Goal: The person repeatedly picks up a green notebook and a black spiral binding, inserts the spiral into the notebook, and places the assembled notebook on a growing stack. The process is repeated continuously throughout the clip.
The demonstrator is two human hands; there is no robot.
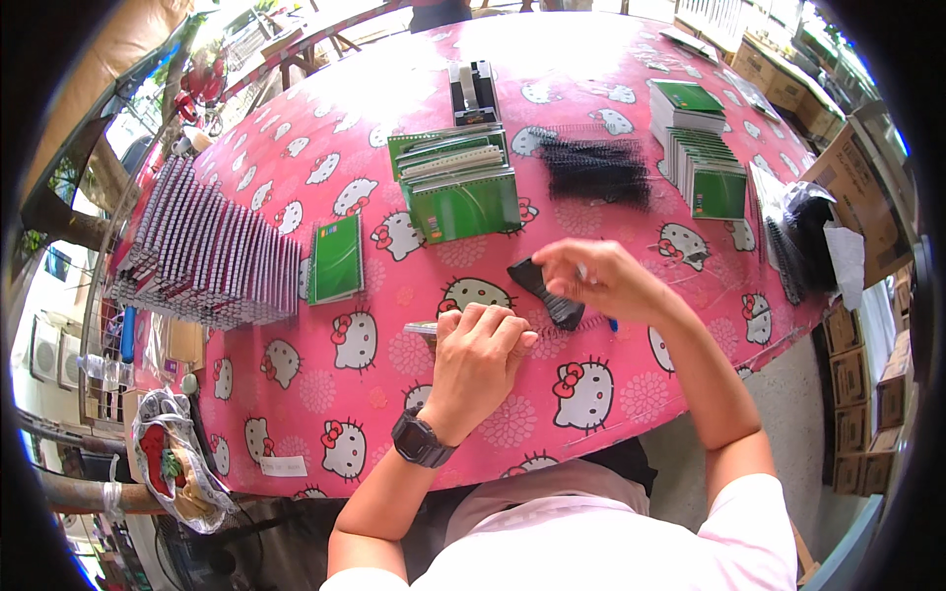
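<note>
My left hand (480, 355), with a black watch on its wrist, is closed over a small notebook (420, 328). Only the notebook's thin edge pokes out on the left; my fingers cover the rest. A thin dark spiral coil (567, 328) runs rightward from beside that hand along the table. My right hand (599, 279) is above a dark, waisted object (548, 295), its index finger stretched and the other fingers bent apart. I see nothing held in it. What the dark object is, I cannot make out. A small blue tip (613, 325) shows under my right wrist.
Green notebooks stand in a central stack (463, 202), a small left pile (336, 258) and a right stack (717, 187). Black spiral coils (596, 167) lie between. Bound notebooks (202, 251) pile up at far left. A black dispenser (473, 94) stands behind. Cartons (859, 192) are beyond the right edge.
</note>
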